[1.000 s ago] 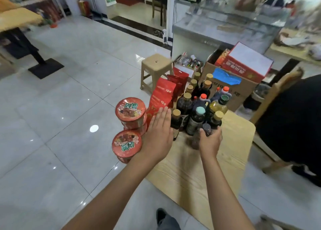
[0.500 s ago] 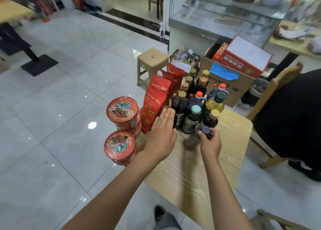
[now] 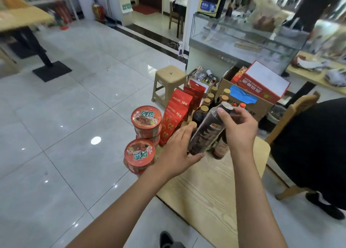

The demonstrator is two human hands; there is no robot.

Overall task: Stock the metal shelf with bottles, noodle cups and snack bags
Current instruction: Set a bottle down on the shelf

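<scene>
Where it stood before, dark bottle [image 3: 207, 131] now lifted.

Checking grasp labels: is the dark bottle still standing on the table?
No, the right hand holds the dark bottle tilted, lifted above the wooden table.

Both forearms bare, no sleeves in view. No watch, rings or bands on either wrist. Left hand [image 3: 177, 150] and right hand [image 3: 238, 129] bare, no gloves; nails short and unpainted where they show. At bottom edge a dark shoe [image 3: 166, 238] with grey trouser leg [image 3: 177, 245] beside it, partly cut off by frame.
</scene>
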